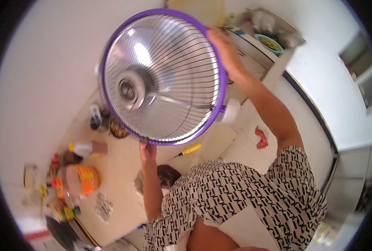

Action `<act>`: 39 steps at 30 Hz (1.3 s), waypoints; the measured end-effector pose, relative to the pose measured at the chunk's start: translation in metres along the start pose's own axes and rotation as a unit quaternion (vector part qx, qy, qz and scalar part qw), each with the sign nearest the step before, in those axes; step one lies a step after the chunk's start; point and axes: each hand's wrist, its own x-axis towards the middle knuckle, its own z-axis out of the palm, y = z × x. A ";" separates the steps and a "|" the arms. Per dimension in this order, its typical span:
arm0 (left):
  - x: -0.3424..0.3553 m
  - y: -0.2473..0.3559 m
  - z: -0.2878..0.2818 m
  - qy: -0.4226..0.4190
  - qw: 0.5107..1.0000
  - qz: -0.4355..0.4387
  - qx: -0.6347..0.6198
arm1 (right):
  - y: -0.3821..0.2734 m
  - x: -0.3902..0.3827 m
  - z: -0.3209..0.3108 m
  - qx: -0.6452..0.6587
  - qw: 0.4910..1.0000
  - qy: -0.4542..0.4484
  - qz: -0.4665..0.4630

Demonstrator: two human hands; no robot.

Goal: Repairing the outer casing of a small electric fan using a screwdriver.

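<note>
A round electric heater (165, 62) with a purple rim, wire grille, shiny reflector and central hub is held up tilted, its grille toward me. A pale fitting (230, 111) shows at its right side. My right hand (225, 52) grips the upper right of the rim, fingers partly hidden behind it. At the bottom of the rim, my left hand (148, 152) holds on, its fingertips mostly hidden. Lower down, a yellow-handled screwdriver (191, 149) lies on the pale surface beneath the heater.
Bottles and jugs (79, 180) crowd the counter (117, 201) along the left wall. A dark pan (60, 234) is at lower left. A blue-rimmed bowl of food (269, 44) sits at the back right. A red crumpled item (261, 138) lies on the floor right of my body.
</note>
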 end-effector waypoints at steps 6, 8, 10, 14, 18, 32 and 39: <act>0.012 0.070 0.054 -0.011 0.995 -0.067 0.070 | 0.012 0.028 -0.033 0.135 0.973 -0.019 0.185; 0.011 0.083 0.075 0.020 0.995 -0.061 0.072 | 0.011 0.031 -0.039 0.121 0.973 -0.035 0.194; 0.005 0.094 0.100 0.039 0.994 -0.071 0.073 | 0.014 0.032 -0.045 0.069 0.980 -0.003 0.189; 0.002 0.110 0.134 0.075 0.990 -0.079 0.092 | 0.025 0.042 -0.081 -0.040 0.978 0.014 0.205; -0.001 0.118 0.152 0.112 0.981 -0.085 0.135 | -0.057 -0.007 -0.025 -0.232 0.949 -0.026 -0.212; 0.006 0.101 0.174 0.100 0.977 -0.102 0.158 | -0.060 -0.104 0.073 -0.545 0.693 -0.319 -0.348; 0.007 0.097 0.193 0.130 0.967 -0.121 0.181 | -0.055 -0.111 0.071 -0.548 0.711 -0.319 -0.303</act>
